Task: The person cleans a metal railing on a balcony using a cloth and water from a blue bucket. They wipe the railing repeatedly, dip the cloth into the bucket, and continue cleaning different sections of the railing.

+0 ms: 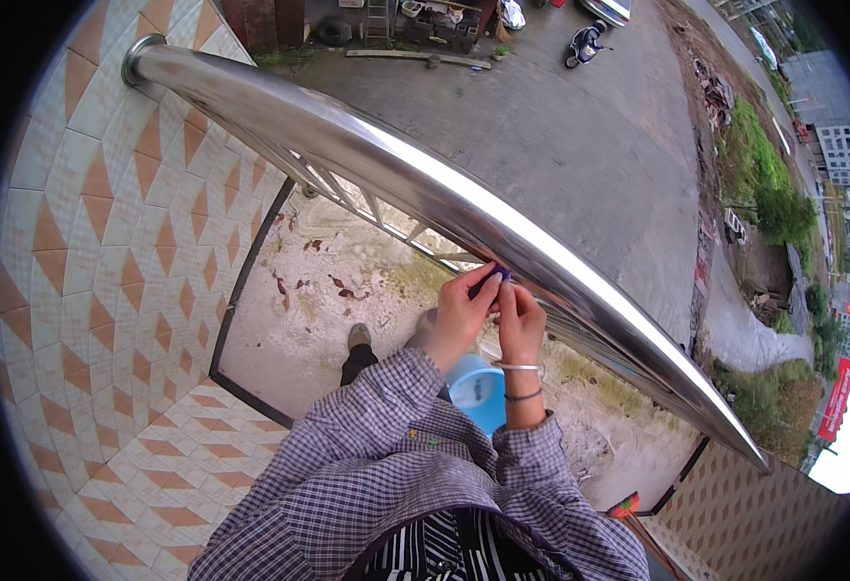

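My left hand (462, 316) and my right hand (521, 319) meet just on the near side of a shiny stainless steel handrail (425, 171). Between their fingertips is a small dark purple item (503, 273), perhaps cloth; the fingers cover most of it, so its exact kind cannot be told. Both hands pinch it. A light bangle and a dark band circle my right wrist. Below the hands, a light blue plastic bucket (484, 407) is partly hidden by my forearms and checked garment.
Metal balusters (367, 205) run under the handrail. The balcony floor (323, 232) has dry leaves and mossy stains. Tiled walls (105, 240) stand at both sides. A broom with a red and green head (624, 505) lies lower right. Beyond the rail, far below, is a paved yard (541, 123) with a scooter (586, 47).
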